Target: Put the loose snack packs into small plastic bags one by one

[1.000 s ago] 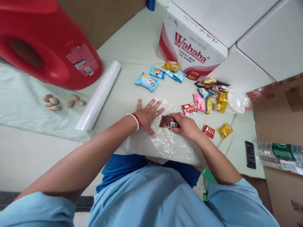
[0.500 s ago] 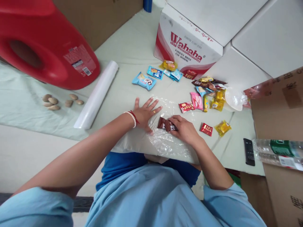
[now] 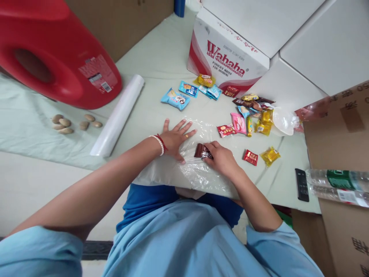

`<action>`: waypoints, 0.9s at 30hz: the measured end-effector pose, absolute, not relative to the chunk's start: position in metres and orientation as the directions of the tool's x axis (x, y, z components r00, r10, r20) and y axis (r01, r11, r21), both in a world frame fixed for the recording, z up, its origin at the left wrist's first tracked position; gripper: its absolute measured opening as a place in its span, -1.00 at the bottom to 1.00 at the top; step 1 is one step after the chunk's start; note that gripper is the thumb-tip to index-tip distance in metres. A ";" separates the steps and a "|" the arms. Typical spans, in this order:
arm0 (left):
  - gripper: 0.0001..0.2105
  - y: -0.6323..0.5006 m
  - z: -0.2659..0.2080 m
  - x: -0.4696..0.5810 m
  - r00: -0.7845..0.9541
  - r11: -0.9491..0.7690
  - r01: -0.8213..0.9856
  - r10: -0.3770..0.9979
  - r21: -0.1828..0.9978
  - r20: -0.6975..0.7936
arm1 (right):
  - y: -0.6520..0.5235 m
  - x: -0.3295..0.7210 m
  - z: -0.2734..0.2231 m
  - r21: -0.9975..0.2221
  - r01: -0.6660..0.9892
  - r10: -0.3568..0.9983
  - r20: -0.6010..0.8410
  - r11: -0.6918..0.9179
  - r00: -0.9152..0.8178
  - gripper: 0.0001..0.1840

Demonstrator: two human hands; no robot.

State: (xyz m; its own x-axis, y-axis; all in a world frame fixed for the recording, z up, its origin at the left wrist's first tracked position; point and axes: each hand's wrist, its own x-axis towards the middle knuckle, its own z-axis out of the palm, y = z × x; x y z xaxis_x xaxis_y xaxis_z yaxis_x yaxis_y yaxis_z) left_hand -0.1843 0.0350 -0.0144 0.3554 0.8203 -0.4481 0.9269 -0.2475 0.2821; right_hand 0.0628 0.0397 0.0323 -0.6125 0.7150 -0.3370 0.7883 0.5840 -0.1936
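The brown packet [image 3: 199,150] lies on clear film [image 3: 201,177], the right hand [image 3: 223,157] curled round its three-o'clock end; at nine the left hand [image 3: 173,141] rests flat, fingers spread. Seemingly the clear film is laid out, the brown packet uncovered; coloured packets [image 3: 238,122] at two lie untouched. The one-o'clock carton [image 3: 201,50] reads "Wahaha PURIFIED WATER FOR DRINKING"; the brown packet's lettering is unclear.

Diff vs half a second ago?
Right hand shifted slightly left; brown packets now bunched closer under its fingers. Nothing else visibly taken or let go. Unchanged: left hand spread at the plastic sheet, red jug, white roll.
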 end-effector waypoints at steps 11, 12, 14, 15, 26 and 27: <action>0.42 0.023 -0.012 -0.185 0.356 -0.260 0.928 0.833 0.267 -0.423 | 0.032 0.064 0.030 -0.186 0.775 0.710 -0.314 0.605 -0.630 -0.37; 0.42 0.018 -0.010 -0.184 0.351 -0.257 0.930 0.833 0.262 -0.428 | 0.031 0.064 0.029 -0.185 0.775 0.711 -0.313 0.605 -0.629 -0.36; 0.38 0.005 -0.008 -0.185 0.351 -0.262 0.929 0.844 0.260 -0.405 | 0.031 0.064 0.031 -0.190 0.775 0.712 -0.310 0.603 -0.630 -0.36; 0.36 -0.003 -0.007 -0.186 0.350 -0.263 0.930 0.849 0.258 -0.397 | 0.031 0.065 0.032 -0.193 0.777 0.715 -0.306 0.599 -0.628 -0.37; 0.29 -0.021 -0.004 -0.206 0.245 -0.166 0.962 0.872 0.214 -0.424 | 0.026 0.044 0.034 -0.211 0.721 0.656 -0.306 0.660 -0.690 -0.39; 0.29 -0.020 -0.001 -0.209 0.228 -0.154 0.967 0.879 0.205 -0.419 | 0.026 0.044 0.032 -0.226 0.718 0.656 -0.297 0.658 -0.694 -0.35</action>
State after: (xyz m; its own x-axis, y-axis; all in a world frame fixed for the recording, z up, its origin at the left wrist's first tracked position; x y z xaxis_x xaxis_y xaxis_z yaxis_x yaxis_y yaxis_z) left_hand -0.2090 -0.0201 -0.0014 0.2284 0.8788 -0.4191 0.9667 -0.1536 0.2046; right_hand 0.0441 0.0256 0.0322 -0.6940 0.6559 -0.2971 0.7185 0.6579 -0.2259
